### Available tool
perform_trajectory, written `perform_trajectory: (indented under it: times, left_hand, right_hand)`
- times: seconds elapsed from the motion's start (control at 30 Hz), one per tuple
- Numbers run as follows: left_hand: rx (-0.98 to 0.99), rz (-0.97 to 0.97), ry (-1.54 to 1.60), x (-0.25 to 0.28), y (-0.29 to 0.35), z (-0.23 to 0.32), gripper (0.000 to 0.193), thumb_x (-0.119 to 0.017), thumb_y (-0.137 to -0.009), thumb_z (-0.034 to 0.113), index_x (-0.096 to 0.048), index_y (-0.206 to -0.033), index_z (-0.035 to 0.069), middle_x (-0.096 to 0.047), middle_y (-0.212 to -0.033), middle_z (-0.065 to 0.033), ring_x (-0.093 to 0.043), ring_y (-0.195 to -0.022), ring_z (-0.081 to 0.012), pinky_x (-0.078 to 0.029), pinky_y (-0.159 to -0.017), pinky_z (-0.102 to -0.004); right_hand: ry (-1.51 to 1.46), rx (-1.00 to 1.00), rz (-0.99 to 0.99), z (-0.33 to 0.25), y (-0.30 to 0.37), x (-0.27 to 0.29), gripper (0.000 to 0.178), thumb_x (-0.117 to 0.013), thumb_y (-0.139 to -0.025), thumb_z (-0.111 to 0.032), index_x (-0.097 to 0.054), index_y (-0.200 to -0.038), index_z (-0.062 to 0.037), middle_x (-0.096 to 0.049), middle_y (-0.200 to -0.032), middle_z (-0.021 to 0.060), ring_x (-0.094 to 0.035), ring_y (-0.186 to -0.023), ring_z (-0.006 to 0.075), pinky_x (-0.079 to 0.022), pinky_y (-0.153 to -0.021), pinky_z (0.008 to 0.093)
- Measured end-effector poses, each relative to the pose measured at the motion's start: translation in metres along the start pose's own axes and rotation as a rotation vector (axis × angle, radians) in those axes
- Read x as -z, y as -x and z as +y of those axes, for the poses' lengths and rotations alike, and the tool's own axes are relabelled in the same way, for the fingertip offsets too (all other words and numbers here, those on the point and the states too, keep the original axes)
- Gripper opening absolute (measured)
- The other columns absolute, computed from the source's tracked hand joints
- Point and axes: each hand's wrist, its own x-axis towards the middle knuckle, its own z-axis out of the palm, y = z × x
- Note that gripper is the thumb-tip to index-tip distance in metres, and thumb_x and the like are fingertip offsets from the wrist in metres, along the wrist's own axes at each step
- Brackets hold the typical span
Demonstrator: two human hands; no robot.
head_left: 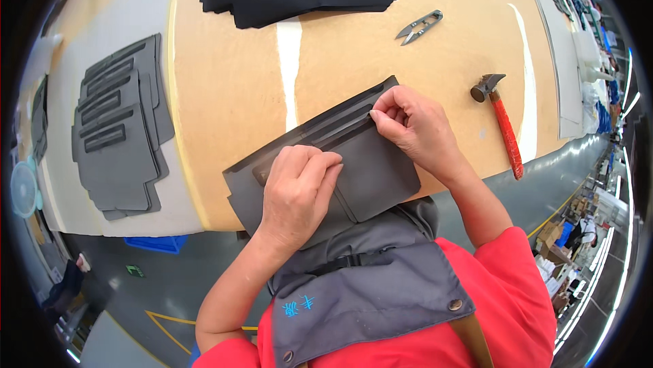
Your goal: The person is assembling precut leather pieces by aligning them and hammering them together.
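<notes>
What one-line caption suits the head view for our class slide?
Left hand and right hand at work on a dark grey panel, snips and hammer lying nearby.

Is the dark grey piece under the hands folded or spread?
Spread: the grey piece lies open, halves on either side of its centre line.

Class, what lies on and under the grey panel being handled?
Dark strips cross the panel; the left hand and right hand are over it. The tan table shows beyond it; whatever the panel covers is hidden.

Room between grey panel and snips; hammer obstructs right, beyond unclear.
</notes>
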Motion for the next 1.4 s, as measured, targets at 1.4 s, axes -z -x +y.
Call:
perform_trajectory:
  times: [1.4]
  left_hand:
    - [-0.148, 0.234, -0.157, 0.032, 0.001, -0.008, 0.041, -0.086, -0.077, 0.01, -0.069, -0.115, 0.005, -0.066, -0.111, -0.012, -0.063, -0.102, -0.0315, -0.051, -0.09, -0.04]
  right_hand:
    - [0.321, 0.565, -0.365, -0.012, -0.051, -0.025, 0.025, -0.078, -0.085, -0.025, -0.065, -0.098, -0.0081, -0.066, -0.092, 0.011, -0.062, -0.092, 0.0341, -0.048, -0.083, 0.0452]
